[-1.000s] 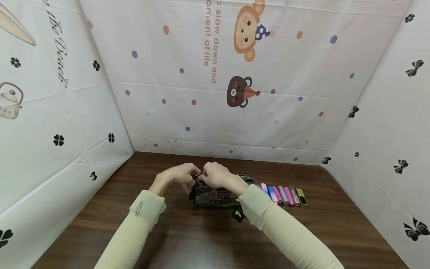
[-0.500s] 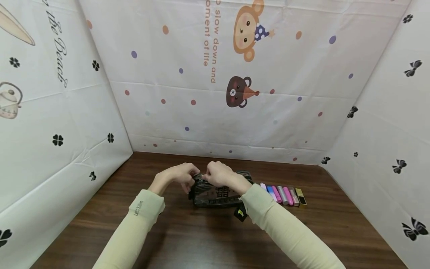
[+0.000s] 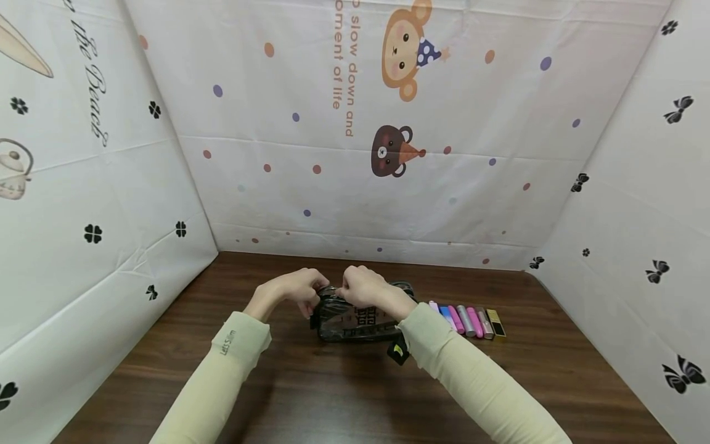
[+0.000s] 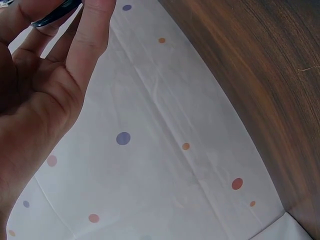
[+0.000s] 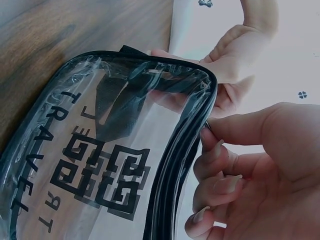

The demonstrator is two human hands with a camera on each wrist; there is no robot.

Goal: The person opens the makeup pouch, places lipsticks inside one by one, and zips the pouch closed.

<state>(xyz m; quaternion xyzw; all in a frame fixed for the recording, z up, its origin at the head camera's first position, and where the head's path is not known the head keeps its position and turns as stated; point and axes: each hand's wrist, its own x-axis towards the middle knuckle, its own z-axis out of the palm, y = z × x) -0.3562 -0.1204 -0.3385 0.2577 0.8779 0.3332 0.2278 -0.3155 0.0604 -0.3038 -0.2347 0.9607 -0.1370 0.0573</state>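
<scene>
A clear plastic travel pouch (image 3: pixel 355 335) with black trim stands on the table, with black "TRAVEL" lettering and a square pattern on its side (image 5: pixel 100 170). My left hand (image 3: pixel 294 291) grips its left end by the top corner; in the left wrist view, only a dark edge (image 4: pixel 56 14) shows between the fingers. Beside it, my right hand (image 3: pixel 363 288) pinches a small dark piece at the black zip edge, seemingly the zip pull (image 5: pixel 208 127). The other right fingers curl loosely below. My right hand and forearm partly cover the pouch in the head view.
Right of the pouch lie several slim tubes (image 3: pixel 466 320) in pink, blue and silver, in a row ending with a black and gold box (image 3: pixel 496 323). A small black item with a yellow-green mark (image 3: pixel 398 351) sits near my right cuff. Printed white cloth walls (image 3: pixel 277 203) surround the brown table (image 3: pixel 310 394).
My right hand has shifted slightly right along the pouch's top edge, away from my left hand. The left hand keeps its hold at the corner.
</scene>
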